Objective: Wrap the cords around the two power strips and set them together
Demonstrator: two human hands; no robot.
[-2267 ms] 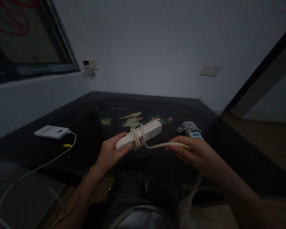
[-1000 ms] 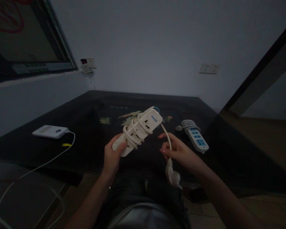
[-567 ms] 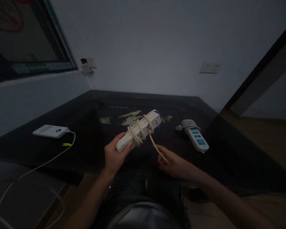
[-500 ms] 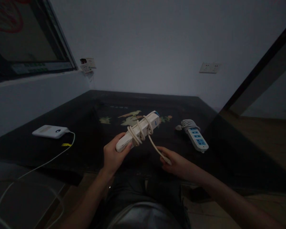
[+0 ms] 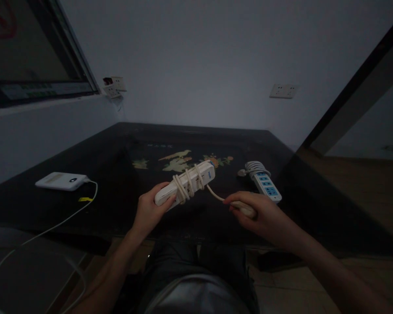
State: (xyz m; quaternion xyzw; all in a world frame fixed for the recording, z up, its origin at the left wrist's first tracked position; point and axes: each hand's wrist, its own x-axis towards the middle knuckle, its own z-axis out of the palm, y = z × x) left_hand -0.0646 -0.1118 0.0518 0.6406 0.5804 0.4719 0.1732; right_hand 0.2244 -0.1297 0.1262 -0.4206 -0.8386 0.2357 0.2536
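The black bench [image 5: 124, 218] with the bird-and-flower picture carries everything here; its glossy-looking top might let a knocked thing slide. Above its middle, towards the front edge, the white multi-socket power strip [image 5: 194, 176] is held up, tilted, its far end pointing away and to the right. The left hand [image 5: 152, 207] is closed round the near end only, so a strong tug on the far side could twist the strip in that grip. The right hand [image 5: 262, 213], fingers curled closed, grips the end of the cream cord [image 5: 215, 195], apparently at its plug [image 5: 246, 209].

Several loops circle the strip, unevenly spaced; if the cord between strip and right hand went slack, they could loosen or slip along the body.

Towards the bench's right edge lies the blue-socketed power strip [image 5: 267, 188], bundled in its grey cord [image 5: 257, 167]. The right hand overlaps it in view; contact cannot be judged, but a wide swing could nudge it.

Near the left edge rests the white power bank [image 5: 60, 181]. Its thin charging cable [image 5: 74, 213] hangs past the front edge, so a snagging forearm could drag it off.
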